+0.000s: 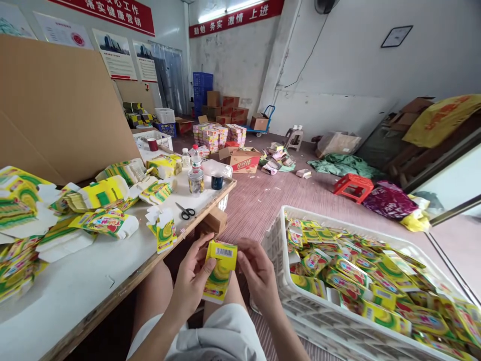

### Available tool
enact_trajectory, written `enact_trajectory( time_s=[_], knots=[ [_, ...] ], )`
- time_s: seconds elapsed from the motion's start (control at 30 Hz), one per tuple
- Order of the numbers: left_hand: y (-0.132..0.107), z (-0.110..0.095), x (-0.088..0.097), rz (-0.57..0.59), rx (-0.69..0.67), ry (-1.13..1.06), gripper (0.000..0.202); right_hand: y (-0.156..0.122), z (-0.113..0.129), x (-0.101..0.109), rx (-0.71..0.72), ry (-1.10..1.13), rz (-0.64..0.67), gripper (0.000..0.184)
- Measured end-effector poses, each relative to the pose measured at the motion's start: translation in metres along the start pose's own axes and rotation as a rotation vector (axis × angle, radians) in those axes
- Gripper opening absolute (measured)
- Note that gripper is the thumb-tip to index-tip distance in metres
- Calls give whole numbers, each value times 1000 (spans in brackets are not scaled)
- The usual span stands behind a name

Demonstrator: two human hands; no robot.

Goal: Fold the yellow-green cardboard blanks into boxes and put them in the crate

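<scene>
Left grip [191, 281], right grip [259, 273], carton [220, 271] between

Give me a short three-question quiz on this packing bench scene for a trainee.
1. Multiple choice: what do the left hand and right hand hold between them? A a roll of tape; B a small yellow and green cardboard carton; C a glass jar.
2. True or false: the black-handled steel scissors lie on the white tabletop, untouched by either hand.
3. Fill in: the white plastic lattice crate full of yellow printed packs stands on the person's ____ side.
Key: 1 B; 2 true; 3 right.
</scene>
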State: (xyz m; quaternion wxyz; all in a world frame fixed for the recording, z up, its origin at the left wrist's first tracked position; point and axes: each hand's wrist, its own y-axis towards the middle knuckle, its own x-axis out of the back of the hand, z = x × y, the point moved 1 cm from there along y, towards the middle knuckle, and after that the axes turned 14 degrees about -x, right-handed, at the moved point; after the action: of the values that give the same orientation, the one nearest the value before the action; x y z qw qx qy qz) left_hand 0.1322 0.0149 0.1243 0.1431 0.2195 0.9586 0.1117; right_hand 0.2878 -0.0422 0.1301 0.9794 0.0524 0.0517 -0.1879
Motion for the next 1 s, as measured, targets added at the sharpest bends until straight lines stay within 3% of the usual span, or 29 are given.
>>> enact_trajectory(
  time_s=[0.17,0.3,0.53,0.7,0.9,1.0],
  knots=[
    [-4,-1,-6,-134,-142,153,49,-1,-3,-4,91,-105,-51,17],
    [-7,9,-8,-229,-130,114,49,-1,-12,-13,42,-29,-118,15],
    [-7,11,1,-133,28,-123,47,2,-16,-8,-40,8,-15,15],
    [-5,8,6,-104,-13,2,34,4,-15,-3,-64,-5,27,10],
    [-8,7,11,-104,-142,111,18,-5,-22,-13,26,-92,-158,12],
    [-11,8,12,-135,-256,177,14,-9,-20,-19,90,-109,-184,13]
  ],
)
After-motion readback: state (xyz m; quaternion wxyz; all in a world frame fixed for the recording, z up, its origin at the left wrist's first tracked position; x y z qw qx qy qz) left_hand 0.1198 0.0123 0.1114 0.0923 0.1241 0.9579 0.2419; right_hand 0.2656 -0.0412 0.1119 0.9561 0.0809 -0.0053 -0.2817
